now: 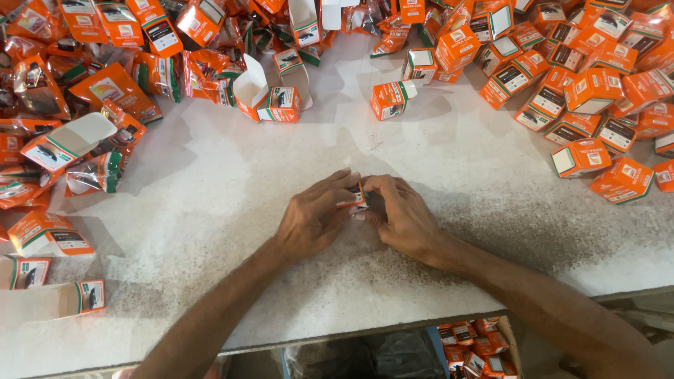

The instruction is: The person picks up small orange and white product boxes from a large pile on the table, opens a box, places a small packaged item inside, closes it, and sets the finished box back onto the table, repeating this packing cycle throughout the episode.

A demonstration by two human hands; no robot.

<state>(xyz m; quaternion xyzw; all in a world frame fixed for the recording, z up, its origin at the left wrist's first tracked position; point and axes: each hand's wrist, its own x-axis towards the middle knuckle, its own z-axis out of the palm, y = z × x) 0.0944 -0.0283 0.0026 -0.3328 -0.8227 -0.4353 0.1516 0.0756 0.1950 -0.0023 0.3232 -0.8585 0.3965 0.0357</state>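
Observation:
Both my hands meet at the middle of a pale speckled table [210, 210]. Between them is a small orange carton [357, 198] with green and white edging, mostly hidden by my fingers. My left hand [312, 217] grips it from the left, fingertips curled over its top. My right hand [400, 214] closes on it from the right, thumb and fingers pressed on the carton. Only a sliver of the carton shows between the fingertips.
Heaps of orange cartons ring the table: closed ones at the right [583, 91], open ones with raised white flaps at the back [270, 95] and left [67, 144]. Crinkled orange sachets [35, 88] lie at the far left. A box of cartons [474, 347] sits below the table edge.

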